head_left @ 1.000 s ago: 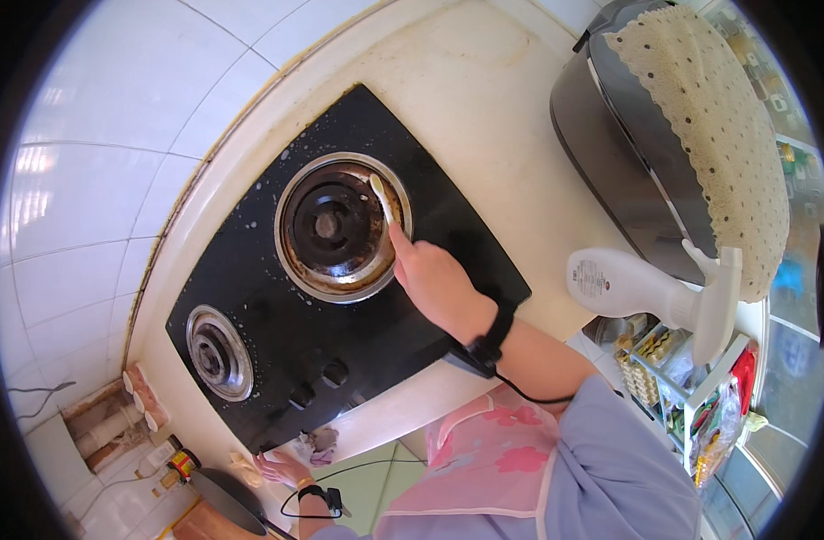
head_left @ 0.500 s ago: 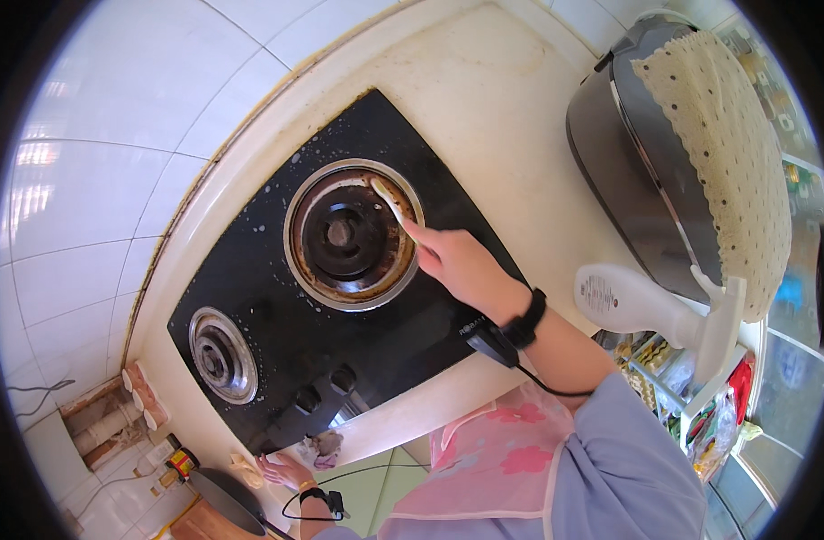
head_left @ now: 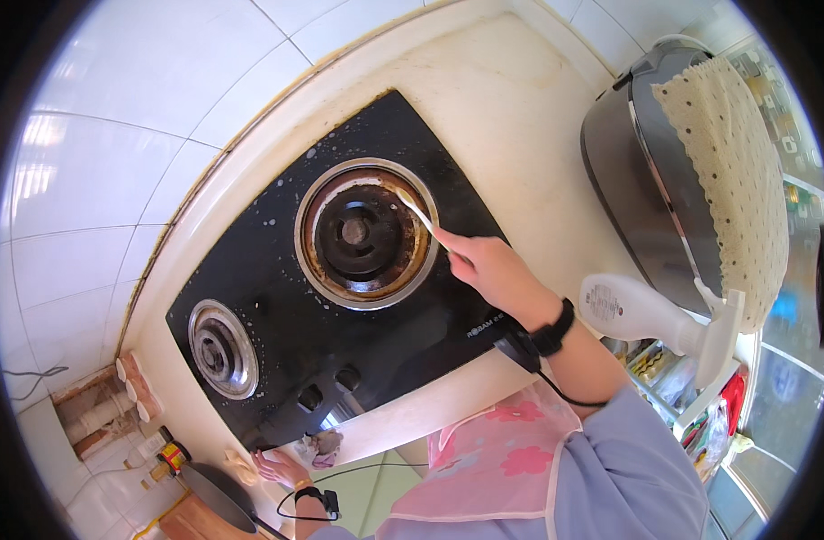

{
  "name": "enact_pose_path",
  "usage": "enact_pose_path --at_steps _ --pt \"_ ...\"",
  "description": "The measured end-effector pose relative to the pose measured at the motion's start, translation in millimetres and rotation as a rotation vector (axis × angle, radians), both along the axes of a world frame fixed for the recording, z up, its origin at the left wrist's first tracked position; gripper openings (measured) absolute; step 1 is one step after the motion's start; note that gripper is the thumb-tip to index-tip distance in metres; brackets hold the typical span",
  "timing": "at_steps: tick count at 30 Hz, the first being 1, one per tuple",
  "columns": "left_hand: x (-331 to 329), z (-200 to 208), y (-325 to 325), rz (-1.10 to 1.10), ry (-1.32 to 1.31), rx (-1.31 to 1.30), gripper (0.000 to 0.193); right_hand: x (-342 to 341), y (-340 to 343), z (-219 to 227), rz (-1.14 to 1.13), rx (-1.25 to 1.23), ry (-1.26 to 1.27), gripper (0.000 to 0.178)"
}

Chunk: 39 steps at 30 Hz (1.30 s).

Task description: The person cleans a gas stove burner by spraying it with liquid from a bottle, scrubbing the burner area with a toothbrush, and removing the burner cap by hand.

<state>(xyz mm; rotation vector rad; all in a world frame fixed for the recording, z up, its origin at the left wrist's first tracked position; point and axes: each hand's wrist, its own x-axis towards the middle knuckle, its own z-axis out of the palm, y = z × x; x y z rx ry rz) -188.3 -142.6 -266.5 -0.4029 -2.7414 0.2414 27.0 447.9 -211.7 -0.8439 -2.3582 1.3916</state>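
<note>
My right hand [head_left: 493, 270] pinches a slender white toothbrush [head_left: 419, 214]. The brush's head rests on the upper right of the stained, foamy ring around the large burner [head_left: 365, 286]. That burner is set in a black glass gas hob [head_left: 291, 270], spotted with droplets. At the lower left, my left hand [head_left: 282, 470] lies with fingers stretched along the front edge of the counter, holding nothing that I can see. A crumpled greyish rag [head_left: 320, 448] sits just right of it, and a beige cloth [head_left: 241, 466] is on its other side.
A white spray bottle [head_left: 632, 306] lies near my right forearm, before a grey rice cooker [head_left: 623, 180] with a dotted cloth cover [head_left: 727, 171]. A smaller burner [head_left: 223, 351] and two knobs [head_left: 344, 378] are on the hob. A dark pan [head_left: 216, 497] is at lower left.
The view has shifted slightly. The toothbrush stays at the ring's upper right, its head a little lower along the ring. My left hand keeps its place by the counter edge.
</note>
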Motion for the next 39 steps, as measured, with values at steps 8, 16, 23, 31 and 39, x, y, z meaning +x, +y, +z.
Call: enact_pose_path --at_steps 8,16,23,31,39 --pt "-1.9 -0.1 2.5 -0.034 -0.022 0.053 0.041 -22.3 30.1 6.9 0.064 0.094 -0.004 0.035" --pt "4.0 0.5 -0.2 -0.016 -0.021 0.077 0.042 -11.8 69.1 16.3 0.177 0.087 -0.324 0.039" --pt "-2.9 -6.9 1.3 -0.009 -0.032 0.147 0.039 -76.6 74.1 14.2 0.193 0.384 -0.223 0.035" --pt "3.5 -0.5 0.8 -0.040 -0.071 0.224 0.042 -63.6 99.0 26.7 0.169 0.379 -0.434 0.045" --pt "5.9 -0.4 1.3 -0.009 -0.130 0.297 0.044 -102.8 117.8 25.5 0.295 0.580 -0.394 0.041"
